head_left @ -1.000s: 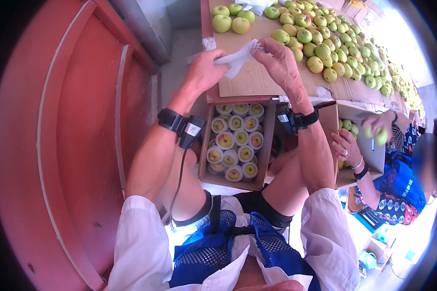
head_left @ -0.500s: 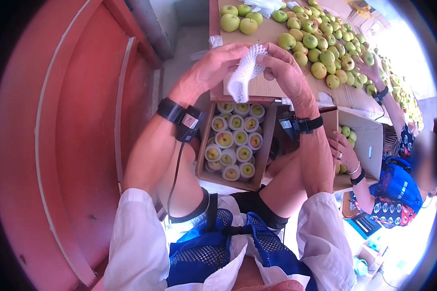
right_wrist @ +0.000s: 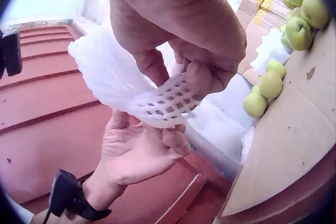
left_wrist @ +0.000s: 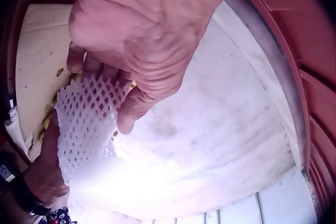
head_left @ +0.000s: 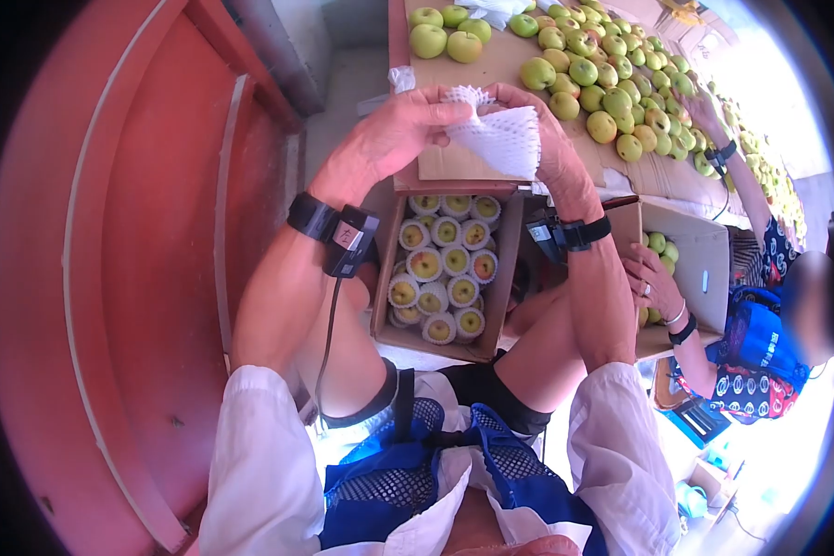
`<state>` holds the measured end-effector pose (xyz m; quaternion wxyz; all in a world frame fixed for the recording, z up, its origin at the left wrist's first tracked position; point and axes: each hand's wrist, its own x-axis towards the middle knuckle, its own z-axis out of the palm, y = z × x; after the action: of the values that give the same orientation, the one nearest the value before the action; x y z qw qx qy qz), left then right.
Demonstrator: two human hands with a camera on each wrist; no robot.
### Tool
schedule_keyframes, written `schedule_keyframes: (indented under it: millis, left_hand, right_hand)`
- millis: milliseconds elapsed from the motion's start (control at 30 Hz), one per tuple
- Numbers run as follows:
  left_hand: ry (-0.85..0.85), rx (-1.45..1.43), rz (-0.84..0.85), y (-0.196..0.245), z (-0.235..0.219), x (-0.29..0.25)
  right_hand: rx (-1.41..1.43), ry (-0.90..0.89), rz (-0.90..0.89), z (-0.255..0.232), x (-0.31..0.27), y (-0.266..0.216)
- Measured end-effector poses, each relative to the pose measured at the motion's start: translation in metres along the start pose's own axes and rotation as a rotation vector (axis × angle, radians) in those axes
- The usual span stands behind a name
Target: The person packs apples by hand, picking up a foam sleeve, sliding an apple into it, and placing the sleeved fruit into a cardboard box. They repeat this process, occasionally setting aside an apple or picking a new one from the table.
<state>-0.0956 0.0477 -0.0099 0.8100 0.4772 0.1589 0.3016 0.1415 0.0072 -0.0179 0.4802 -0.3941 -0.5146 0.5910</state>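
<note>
A white foam net sleeve (head_left: 502, 139) is stretched between both hands over the near edge of the table. My left hand (head_left: 397, 134) pinches one end of it between thumb and fingers. From the other side my right hand (head_left: 558, 157) grips it, its fingers partly hidden behind the sleeve in the head view. In the right wrist view, the right hand's (right_wrist: 184, 29) fingertips hold the lattice rim of the foam net sleeve (right_wrist: 168, 103), and the left hand (right_wrist: 139, 150) lies just beneath. No apple shows inside the sleeve.
Below the hands stands a cardboard box (head_left: 510, 296) of apples in foam nets. Many loose green apples (head_left: 612, 93) cover the cardboard-topped table (head_left: 435, 167). At right, another person (head_left: 760, 324) reaches to the apples beside a second box (head_left: 704, 250). A red panel (head_left: 157, 278) is left.
Between my hands the foam net sleeve has turned and spread wider, swinging from hanging downward toward the right. The other person's far hand has reached out to the apple pile.
</note>
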Motion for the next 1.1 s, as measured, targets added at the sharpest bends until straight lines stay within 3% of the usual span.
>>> schedule_keyframes:
  millis: [133,233,333,467,567,767,900,1100]
  left_hand:
    - [0.056,0.072,-0.058,0.0,0.011,-0.003]
    - [0.058,0.022,-0.017,0.004,0.005,-0.004]
    - [0.058,0.02,0.012,0.005,-0.003,-0.004]
    - [0.132,0.165,0.043,0.002,-0.002,0.001]
    - [0.226,0.308,0.09,-0.002,0.0,0.004]
    - [0.397,0.567,0.212,-0.011,0.001,0.018]
    - [0.512,0.772,0.277,-0.014,0.001,0.026]
    - [0.656,0.794,0.217,-0.017,0.006,0.034]
  right_hand:
    - [0.015,0.064,0.012,0.006,-0.004,-0.008]
    - [0.125,-0.013,0.191,0.002,-0.005,-0.024]
    - [0.134,-0.184,0.241,0.002,-0.007,-0.03]
    - [0.099,-0.146,0.244,0.008,-0.004,-0.026]
    - [0.058,-0.057,0.22,0.014,-0.004,-0.03]
    - [-0.305,0.173,0.098,0.017,0.009,-0.009]
    - [-0.547,0.344,-0.067,0.023,0.015,0.0]
    - [-0.608,0.453,-0.162,0.026,0.018,0.008]
